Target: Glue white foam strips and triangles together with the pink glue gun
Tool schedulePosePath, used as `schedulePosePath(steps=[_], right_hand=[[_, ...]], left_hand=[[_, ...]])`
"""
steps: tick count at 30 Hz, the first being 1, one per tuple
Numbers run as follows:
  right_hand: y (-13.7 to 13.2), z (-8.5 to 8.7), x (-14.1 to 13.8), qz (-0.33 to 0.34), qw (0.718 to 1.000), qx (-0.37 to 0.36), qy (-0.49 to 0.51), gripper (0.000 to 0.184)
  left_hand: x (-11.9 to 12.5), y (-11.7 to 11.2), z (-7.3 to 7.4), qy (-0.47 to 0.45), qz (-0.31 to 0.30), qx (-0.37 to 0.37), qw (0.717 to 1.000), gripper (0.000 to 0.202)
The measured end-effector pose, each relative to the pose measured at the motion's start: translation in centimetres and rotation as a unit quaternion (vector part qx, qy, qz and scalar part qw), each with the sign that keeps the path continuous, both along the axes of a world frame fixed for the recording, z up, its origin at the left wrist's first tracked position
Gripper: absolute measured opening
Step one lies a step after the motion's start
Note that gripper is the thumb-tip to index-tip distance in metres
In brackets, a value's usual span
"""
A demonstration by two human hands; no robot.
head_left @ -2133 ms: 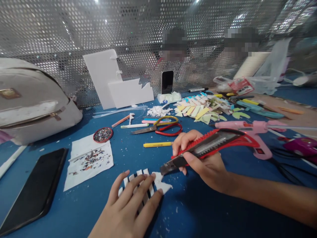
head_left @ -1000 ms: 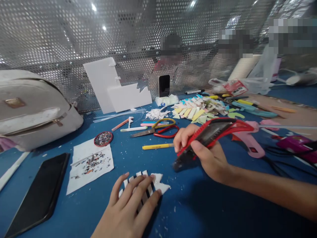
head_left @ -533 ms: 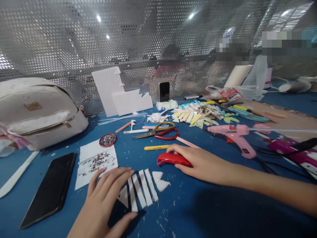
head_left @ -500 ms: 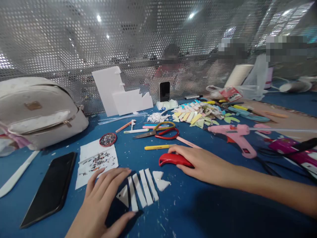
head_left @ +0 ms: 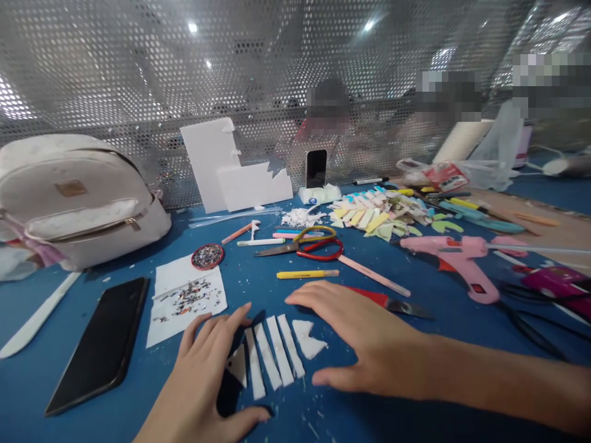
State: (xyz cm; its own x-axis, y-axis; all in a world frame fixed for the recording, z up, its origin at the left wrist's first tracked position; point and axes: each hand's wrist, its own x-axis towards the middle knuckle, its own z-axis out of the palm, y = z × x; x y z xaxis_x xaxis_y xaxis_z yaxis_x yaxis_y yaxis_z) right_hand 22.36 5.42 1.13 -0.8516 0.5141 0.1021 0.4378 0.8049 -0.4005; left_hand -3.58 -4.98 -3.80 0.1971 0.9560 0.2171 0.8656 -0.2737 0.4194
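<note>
Several white foam strips (head_left: 272,352) lie side by side on the blue table (head_left: 406,406), with a small white triangle (head_left: 238,366) at their left and a jagged white scrap (head_left: 307,338) at their right. My left hand (head_left: 207,375) rests open beside the triangle, fingers spread and the thumb curled under it. My right hand (head_left: 355,335) hovers open over the table just right of the scrap, holding nothing. Behind my right hand the red utility knife (head_left: 388,301) lies on the table with its blade out.
A black phone (head_left: 99,344) and a white paper with glitter (head_left: 187,298) lie at the left, a beige backpack (head_left: 78,200) behind them. Scissors (head_left: 307,242), pens, a pink glue gun (head_left: 455,258) and coloured foam offcuts (head_left: 373,212) crowd the middle and right. People sit behind the perforated metal screen.
My right hand has let go of the red knife, which now lies on the table, and has moved toward the foam pieces. My left hand has slid left off the strips.
</note>
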Motion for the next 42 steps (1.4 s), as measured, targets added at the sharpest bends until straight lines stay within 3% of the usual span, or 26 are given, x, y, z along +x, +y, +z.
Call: schedulePosePath(steps=[4,11,18,24,34,42], right_hand=[[-0.1,-1.5,-3.0,0.058,0.996,-0.028,0.064,0.083],[-0.3,-4.1,-4.8,0.124,0.977,0.03,0.169,0.076],[-0.3,-3.6,-4.7,0.128,0.982,0.0,0.136,0.07],[-0.3,-3.7,-4.8,0.129,0.981,0.025,0.142,0.065],[-0.5,-3.7,-3.6,0.084,0.985,0.051,0.139,0.076],[-0.4,-3.8,-3.6,0.079,0.984,0.062,0.148,0.067]], left_hand=[[0.3,0.5,-0.5,0.013,-0.006,0.019,1.0,0.107],[-0.8,0.7,-0.9,0.006,-0.022,0.033,0.999,0.113],[-0.7,0.7,-0.5,0.015,-0.015,0.03,0.999,0.109],[-0.4,0.4,-0.3,0.03,0.002,0.027,0.999,0.112],[0.3,0.8,-1.0,0.037,-0.011,0.035,0.999,0.115],[0.7,1.4,-0.7,0.039,-0.028,0.034,0.998,0.096]])
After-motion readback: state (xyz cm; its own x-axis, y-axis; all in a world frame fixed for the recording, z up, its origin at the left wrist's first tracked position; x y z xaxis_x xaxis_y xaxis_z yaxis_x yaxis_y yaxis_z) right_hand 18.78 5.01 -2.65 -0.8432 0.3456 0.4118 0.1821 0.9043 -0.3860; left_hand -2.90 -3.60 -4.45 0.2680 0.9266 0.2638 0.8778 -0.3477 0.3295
